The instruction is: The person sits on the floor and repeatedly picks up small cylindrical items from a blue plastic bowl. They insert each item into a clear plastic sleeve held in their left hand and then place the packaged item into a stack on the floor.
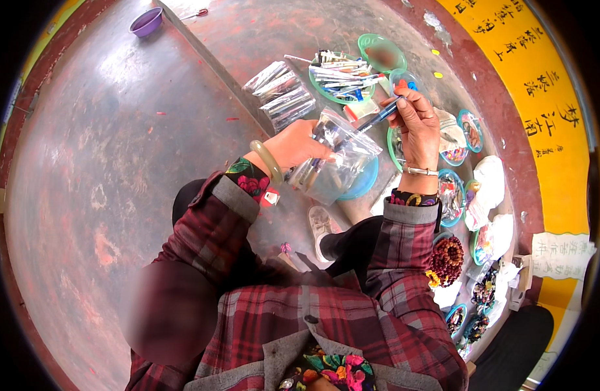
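My left hand (pixel 295 148), with a pale bangle at its wrist, grips a clear plastic bag (pixel 332 179) near its mouth. Several pens show through the bag's film. Between the thumb and fingers of my right hand (pixel 417 130) is a dark blue pen (pixel 380 115), which slants down toward the bag's mouth. Whether its lower end lies inside or in front of the film, I cannot tell. Just beyond the hands stands a green basket (pixel 331 98) heaped with loose pens. Left of it, bagged pens (pixel 284 98) lie in a pile on the floor.
A light blue bowl (pixel 366 182) sits partly behind the bag. Along the right are small blue baskets (pixel 441 189) of small items, white bags (pixel 489 186) and dark red beads (pixel 447 260). A purple basin (pixel 145 23) stands far left. A shoe (pixel 321 228) is below the bag.
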Motion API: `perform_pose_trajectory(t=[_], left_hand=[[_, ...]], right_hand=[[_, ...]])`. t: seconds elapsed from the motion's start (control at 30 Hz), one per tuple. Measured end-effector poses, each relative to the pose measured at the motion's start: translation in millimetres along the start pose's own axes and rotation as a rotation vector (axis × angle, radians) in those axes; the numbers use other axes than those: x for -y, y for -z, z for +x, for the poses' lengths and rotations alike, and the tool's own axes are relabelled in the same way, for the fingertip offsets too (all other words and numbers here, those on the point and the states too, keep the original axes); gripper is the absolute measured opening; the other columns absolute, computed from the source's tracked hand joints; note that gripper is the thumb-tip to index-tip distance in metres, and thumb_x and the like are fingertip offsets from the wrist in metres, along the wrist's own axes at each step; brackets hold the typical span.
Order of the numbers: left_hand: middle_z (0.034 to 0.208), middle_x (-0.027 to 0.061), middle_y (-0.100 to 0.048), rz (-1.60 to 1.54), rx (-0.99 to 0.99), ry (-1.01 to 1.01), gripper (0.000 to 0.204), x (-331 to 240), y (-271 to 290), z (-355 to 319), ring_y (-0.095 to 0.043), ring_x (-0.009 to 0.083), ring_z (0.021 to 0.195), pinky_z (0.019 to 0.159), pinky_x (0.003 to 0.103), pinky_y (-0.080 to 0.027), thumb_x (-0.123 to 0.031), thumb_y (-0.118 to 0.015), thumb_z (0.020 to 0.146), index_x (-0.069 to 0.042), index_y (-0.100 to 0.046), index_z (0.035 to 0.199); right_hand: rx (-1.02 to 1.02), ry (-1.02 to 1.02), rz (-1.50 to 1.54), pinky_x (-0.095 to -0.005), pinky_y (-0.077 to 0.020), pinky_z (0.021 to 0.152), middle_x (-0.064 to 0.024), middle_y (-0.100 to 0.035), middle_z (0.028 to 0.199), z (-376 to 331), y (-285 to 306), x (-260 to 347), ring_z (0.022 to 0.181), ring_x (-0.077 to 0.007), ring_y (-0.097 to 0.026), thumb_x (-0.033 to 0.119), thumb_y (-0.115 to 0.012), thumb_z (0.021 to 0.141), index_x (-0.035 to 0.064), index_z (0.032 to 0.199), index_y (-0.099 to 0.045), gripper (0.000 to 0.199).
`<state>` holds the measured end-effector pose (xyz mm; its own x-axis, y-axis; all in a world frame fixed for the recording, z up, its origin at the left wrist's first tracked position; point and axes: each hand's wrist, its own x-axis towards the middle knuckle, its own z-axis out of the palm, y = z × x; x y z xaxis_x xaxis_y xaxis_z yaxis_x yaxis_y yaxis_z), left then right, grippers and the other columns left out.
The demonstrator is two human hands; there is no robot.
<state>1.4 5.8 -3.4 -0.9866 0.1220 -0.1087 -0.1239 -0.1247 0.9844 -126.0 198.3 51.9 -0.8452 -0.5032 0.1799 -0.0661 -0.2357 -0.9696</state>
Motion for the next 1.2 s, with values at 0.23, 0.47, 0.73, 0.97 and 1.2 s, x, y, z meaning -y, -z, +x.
perform_pose_trajectory(t=[0.23, 0.47, 0.73, 0.97, 1.2], left_hand=[[0.094, 0.0037, -0.062, 0.148, 0.05, 0.014, 0.036, 16, 9, 6, -0.058, 0.0098, 0.084, 0.076, 0.025, -0.046, -0.004, -0.064, 0.076, -0.001, -0.053, 0.111], [0.087, 0.0061, -0.064, 0.002, 0.061, 0.071, 0.033, 10, 5, 3, -0.059, 0.0132, 0.077, 0.074, 0.027, -0.045, -0.008, -0.07, 0.07, 0.003, -0.058, 0.099], [0.094, 0.0054, -0.063, -0.141, 0.07, 0.033, 0.033, 5, 1, 2, -0.059, 0.0119, 0.082, 0.075, 0.028, -0.047, -0.001, -0.061, 0.079, 0.0, -0.053, 0.111], [0.092, 0.0045, -0.062, -0.199, -0.011, 0.026, 0.027, 1, 0, 1, -0.056, 0.0108, 0.084, 0.078, 0.026, -0.044, -0.004, -0.065, 0.076, 0.004, -0.058, 0.101], [0.099, 0.0042, -0.061, -0.284, 0.007, -0.023, 0.033, -3, 1, 0, -0.056, 0.0116, 0.091, 0.084, 0.027, -0.043, 0.0, -0.064, 0.077, 0.0, -0.055, 0.109]], right_hand=[[-0.005, -0.043, -0.08, -0.0196, -0.0447, 0.057, -0.0038, -0.064, 0.082, 2, 10, -5, 0.066, -0.0093, -0.058, 0.007, -0.062, 0.084, -0.0008, 0.101, -0.063, 0.019], [-0.002, -0.053, -0.153, -0.0195, -0.0443, 0.056, -0.0034, -0.063, 0.082, 2, 14, -5, 0.066, -0.0086, -0.058, 0.006, -0.062, 0.083, -0.0014, 0.101, -0.064, 0.019], [0.074, -0.196, -0.175, -0.0197, -0.0472, 0.058, -0.0034, -0.064, 0.083, 0, 7, -5, 0.067, -0.0083, -0.058, 0.006, -0.062, 0.082, 0.0, 0.099, -0.063, 0.018], [0.289, -0.342, -0.267, -0.0213, -0.0467, 0.062, -0.003, -0.063, 0.086, -1, -6, -7, 0.072, -0.0103, -0.06, 0.006, -0.066, 0.077, 0.0009, 0.093, -0.062, 0.017], [0.276, -0.22, -0.267, -0.0216, -0.0429, 0.071, -0.0015, -0.063, 0.086, -4, -17, -22, 0.077, -0.0085, -0.057, 0.005, -0.071, 0.071, 0.0003, 0.083, -0.067, 0.013]])
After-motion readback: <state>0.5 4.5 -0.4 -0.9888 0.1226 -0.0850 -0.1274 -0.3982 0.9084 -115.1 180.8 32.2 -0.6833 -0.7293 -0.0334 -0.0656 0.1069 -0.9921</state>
